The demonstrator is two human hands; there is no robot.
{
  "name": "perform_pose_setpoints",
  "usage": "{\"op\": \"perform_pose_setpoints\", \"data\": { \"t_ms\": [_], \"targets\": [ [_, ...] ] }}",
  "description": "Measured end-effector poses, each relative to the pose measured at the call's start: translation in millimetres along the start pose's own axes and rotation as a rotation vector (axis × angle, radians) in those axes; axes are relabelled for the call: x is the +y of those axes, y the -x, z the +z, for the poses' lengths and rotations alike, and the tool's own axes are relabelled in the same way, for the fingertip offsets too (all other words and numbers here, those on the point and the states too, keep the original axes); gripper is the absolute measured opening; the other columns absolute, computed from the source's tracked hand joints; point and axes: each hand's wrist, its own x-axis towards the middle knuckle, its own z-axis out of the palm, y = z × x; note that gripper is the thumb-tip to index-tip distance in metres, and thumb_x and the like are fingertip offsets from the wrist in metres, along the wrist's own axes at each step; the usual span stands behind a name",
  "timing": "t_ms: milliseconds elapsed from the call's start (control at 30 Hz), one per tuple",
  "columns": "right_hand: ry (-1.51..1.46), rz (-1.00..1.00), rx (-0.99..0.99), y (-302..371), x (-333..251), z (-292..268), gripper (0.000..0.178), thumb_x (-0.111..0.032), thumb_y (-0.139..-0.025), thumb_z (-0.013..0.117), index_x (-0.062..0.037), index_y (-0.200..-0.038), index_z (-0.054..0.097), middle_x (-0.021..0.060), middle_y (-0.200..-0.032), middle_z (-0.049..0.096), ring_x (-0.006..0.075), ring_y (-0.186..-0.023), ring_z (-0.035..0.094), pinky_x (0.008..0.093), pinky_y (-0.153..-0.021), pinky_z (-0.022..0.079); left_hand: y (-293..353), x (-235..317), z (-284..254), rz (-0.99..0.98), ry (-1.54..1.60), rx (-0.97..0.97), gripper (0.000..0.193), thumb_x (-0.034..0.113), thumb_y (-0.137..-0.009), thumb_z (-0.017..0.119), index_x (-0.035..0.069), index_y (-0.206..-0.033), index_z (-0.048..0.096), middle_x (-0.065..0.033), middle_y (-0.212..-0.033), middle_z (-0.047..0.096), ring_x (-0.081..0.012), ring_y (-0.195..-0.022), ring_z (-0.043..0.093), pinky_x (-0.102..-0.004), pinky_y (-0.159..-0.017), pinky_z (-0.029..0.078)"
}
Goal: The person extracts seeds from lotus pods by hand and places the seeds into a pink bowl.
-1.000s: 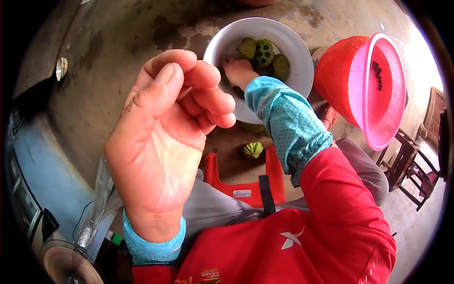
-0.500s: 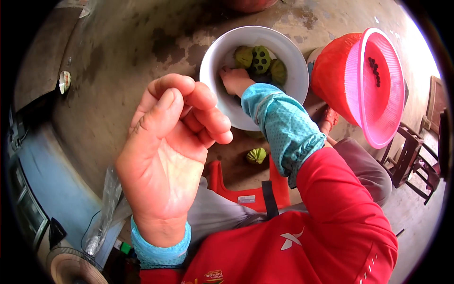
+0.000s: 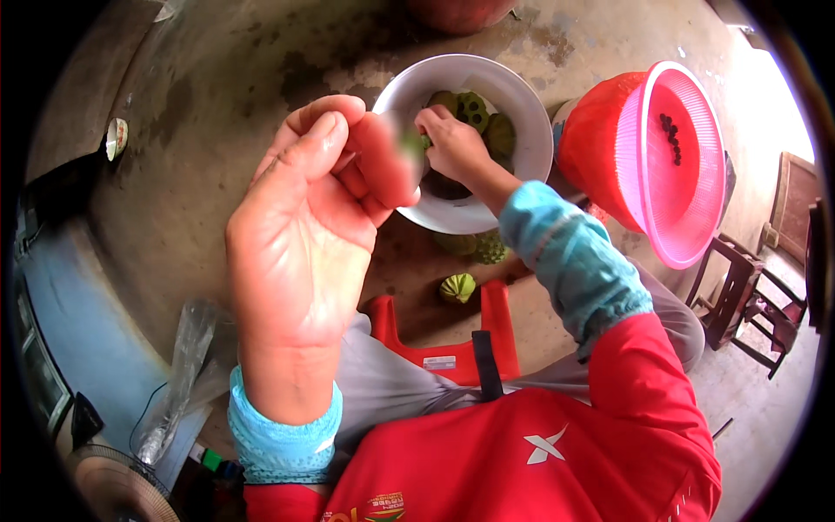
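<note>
A white basin (image 3: 532, 83) holds several green lotus seed pods (image 3: 499, 136), one with round holes in its face. Over the basin, my right hand (image 3: 459, 150) is closed, its fingertips pinching a green lotus seed pod (image 3: 424, 142). That pod is small in view, blurred and partly behind my left fingers. Closer to me, my left hand (image 3: 317, 204) is raised palm up, left of the basin, fingers curled and thumb laid on the index finger. Whatever may lie inside its fingers is hidden.
A pink colander (image 3: 652, 174) with dark seeds leans on a red bag-lined container (image 3: 600, 143) at right. Below the basin, pods lie on the floor, including a ribbed green one (image 3: 457, 288) near a red plastic stool (image 3: 497, 326). A fan (image 3: 122, 487) stands lower left.
My right hand has risen from inside the basin toward my left hand, with a green pod now at its fingertips. My left hand stays curled, shifted slightly up.
</note>
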Motion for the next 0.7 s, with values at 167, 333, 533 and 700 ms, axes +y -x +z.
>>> {"op": "perform_pose_setpoints", "data": {
  "t_ms": [167, 333, 533, 700],
  "targets": [
    [-0.259, -0.317, 0.338, 52, -36, -48, 0.036, 0.01, -0.063, 0.057, -0.0057, -0.095, 0.05, 0.0129, -0.119, 0.055, 0.036, -0.1, 0.059, 0.0404, -0.076, 0.052, 2, -1, -9, 0.04, 0.015, 0.016, 0.018, 0.014, -0.095, 0.056, 0.005, -0.109, 0.063, -0.0087, -0.1, 0.068, -0.0193, -0.086, 0.064, -0.0342, -0.077, 0.05],
    [-0.288, -0.349, 0.436, 96, -61, -69, 0.038, 0.01, -0.06, 0.06, -0.0061, -0.093, 0.05, 0.0154, -0.122, 0.056, 0.0359, -0.106, 0.057, 0.0387, -0.081, 0.051, -8, -8, -16, 0.045, 0.023, -0.025, 0.018, 0.013, -0.093, 0.059, 0.005, -0.107, 0.064, -0.0084, -0.099, 0.068, -0.0197, -0.088, 0.065, -0.034, -0.078, 0.052],
    [-0.526, -0.312, 0.082, 154, -78, -60, 0.038, 0.004, -0.061, 0.064, -0.0068, -0.095, 0.051, 0.0153, -0.119, 0.056, 0.035, -0.109, 0.056, 0.0386, -0.089, 0.048, -21, 0, -25, -0.001, -0.005, -0.169, 0.018, 0.015, -0.091, 0.06, 0.003, -0.105, 0.063, -0.0081, -0.1, 0.067, -0.0197, -0.092, 0.064, -0.0334, -0.083, 0.051],
    [-0.352, 0.028, -0.313, 226, -22, 19, 0.036, 0.002, -0.067, 0.064, -0.0056, -0.099, 0.05, 0.0147, -0.116, 0.055, 0.0375, -0.101, 0.057, 0.0436, -0.08, 0.05, -14, -13, 1, 0.02, -0.04, 0.02, 0.011, 0.014, -0.091, 0.057, 0.007, -0.098, 0.062, -0.0066, -0.089, 0.067, -0.021, -0.08, 0.064, -0.0343, -0.073, 0.052]
  ]
}}
